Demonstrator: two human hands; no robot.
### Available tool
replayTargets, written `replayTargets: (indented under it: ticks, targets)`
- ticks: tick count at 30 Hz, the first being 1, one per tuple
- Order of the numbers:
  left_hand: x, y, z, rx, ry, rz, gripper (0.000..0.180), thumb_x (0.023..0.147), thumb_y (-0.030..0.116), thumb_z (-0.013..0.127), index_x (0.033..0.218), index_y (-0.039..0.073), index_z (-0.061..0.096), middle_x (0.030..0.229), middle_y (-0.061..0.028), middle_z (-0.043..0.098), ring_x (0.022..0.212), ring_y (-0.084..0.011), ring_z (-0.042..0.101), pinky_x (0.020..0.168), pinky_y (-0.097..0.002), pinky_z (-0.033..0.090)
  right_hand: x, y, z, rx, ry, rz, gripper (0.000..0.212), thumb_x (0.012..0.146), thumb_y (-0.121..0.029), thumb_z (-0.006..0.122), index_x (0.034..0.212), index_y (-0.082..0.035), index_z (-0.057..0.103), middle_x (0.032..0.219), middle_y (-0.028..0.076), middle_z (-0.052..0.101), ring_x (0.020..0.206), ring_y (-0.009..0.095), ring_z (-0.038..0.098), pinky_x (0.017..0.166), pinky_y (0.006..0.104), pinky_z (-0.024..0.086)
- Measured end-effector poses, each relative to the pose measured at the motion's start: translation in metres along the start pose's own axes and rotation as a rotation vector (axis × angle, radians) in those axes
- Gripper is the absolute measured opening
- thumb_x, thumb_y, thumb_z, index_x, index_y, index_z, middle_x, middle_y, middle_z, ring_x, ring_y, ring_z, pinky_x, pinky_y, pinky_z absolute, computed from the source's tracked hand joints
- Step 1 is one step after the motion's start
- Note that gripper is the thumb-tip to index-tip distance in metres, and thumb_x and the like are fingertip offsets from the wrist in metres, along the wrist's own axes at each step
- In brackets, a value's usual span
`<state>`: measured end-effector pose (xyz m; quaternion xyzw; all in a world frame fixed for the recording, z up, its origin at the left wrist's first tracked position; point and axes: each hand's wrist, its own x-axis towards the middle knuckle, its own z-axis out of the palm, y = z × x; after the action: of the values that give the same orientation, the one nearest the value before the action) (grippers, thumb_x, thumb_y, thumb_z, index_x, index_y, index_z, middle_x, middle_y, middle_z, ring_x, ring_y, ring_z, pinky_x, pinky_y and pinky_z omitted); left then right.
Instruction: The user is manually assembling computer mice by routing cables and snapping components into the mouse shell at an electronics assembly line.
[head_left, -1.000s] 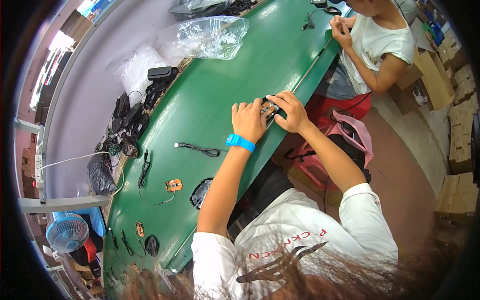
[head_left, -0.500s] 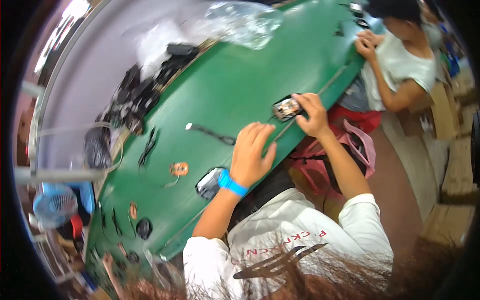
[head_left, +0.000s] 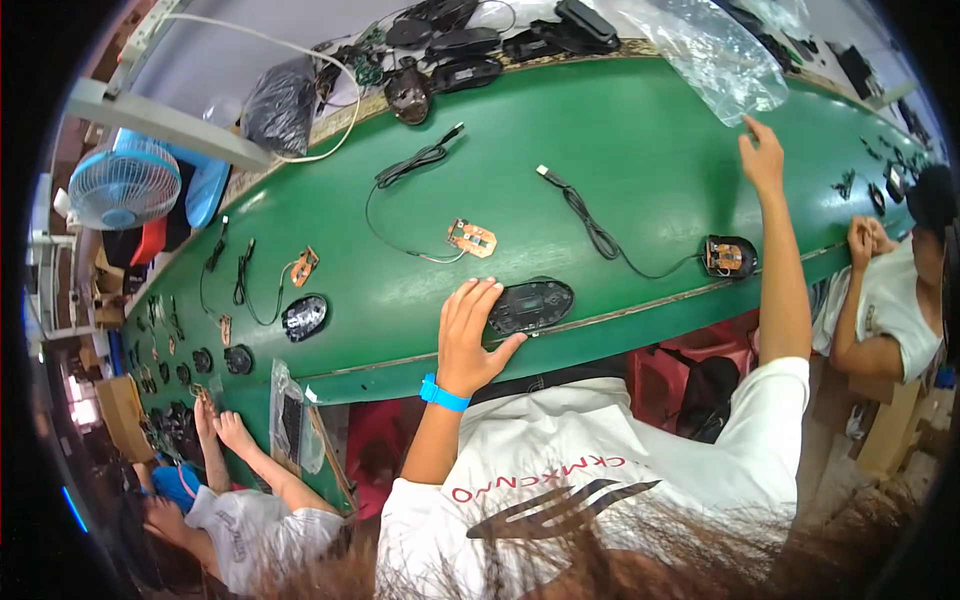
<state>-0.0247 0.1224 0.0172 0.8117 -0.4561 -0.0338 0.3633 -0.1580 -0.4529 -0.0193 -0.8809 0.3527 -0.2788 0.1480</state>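
Observation:
My left hand [head_left: 470,335], with a blue watch at the wrist, lies with its fingers stretched at the left edge of a black mouse shell half [head_left: 535,305], near the table's front edge. Stretched far forward, my right hand [head_left: 763,160] has its index finger extended at the near edge of a clear plastic bag [head_left: 725,65]; no grip shows. Below that arm sits another mouse shell with an orange circuit board [head_left: 729,257] in it, joined to a bundled black cable [head_left: 590,218]. Beyond my left hand lies a loose orange circuit board [head_left: 473,238] with its own cable [head_left: 410,163].
The long green table [head_left: 620,130] carries more shells [head_left: 305,317], boards and cables to the left. Black mouse parts [head_left: 465,72] and a dark bag [head_left: 288,110] line its far edge. A blue fan [head_left: 125,187] stands at left. Co-workers sit on both sides.
The view has swung to the left. My right hand has left the mouse shell with the board and reached forward to the plastic bag. My left hand has come down at the black shell half.

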Motion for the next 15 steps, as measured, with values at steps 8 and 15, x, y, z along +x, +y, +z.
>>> replayTargets:
  ticks: [8, 15]
  targets:
    - [0.006, -0.006, 0.003, 0.036, -0.024, -0.026, 0.074, 0.069, 0.023, 0.093, 0.133, 0.006, 0.062, 0.136, -0.0106, 0.066, 0.133, -0.0369, 0.055, 0.108, -0.0501, 0.043, 0.104, 0.046, 0.089, -0.342, -0.012, -0.037, 0.040, 0.091, -0.034, 0.066, 0.126, -0.015, 0.072, 0.110, 0.019, 0.074, 0.100, 0.040, 0.071, 0.089, 0.0472, 0.056]
    - [0.004, -0.012, 0.003, 0.006, -0.044, -0.034, 0.072, 0.075, 0.030, 0.089, 0.137, 0.008, 0.061, 0.140, -0.0082, 0.063, 0.135, -0.0332, 0.053, 0.109, -0.0511, 0.042, 0.131, 0.058, 0.105, -0.271, -0.126, 0.009, 0.036, 0.093, -0.035, 0.066, 0.122, -0.015, 0.072, 0.109, 0.019, 0.075, 0.101, 0.041, 0.071, 0.087, 0.0493, 0.056]
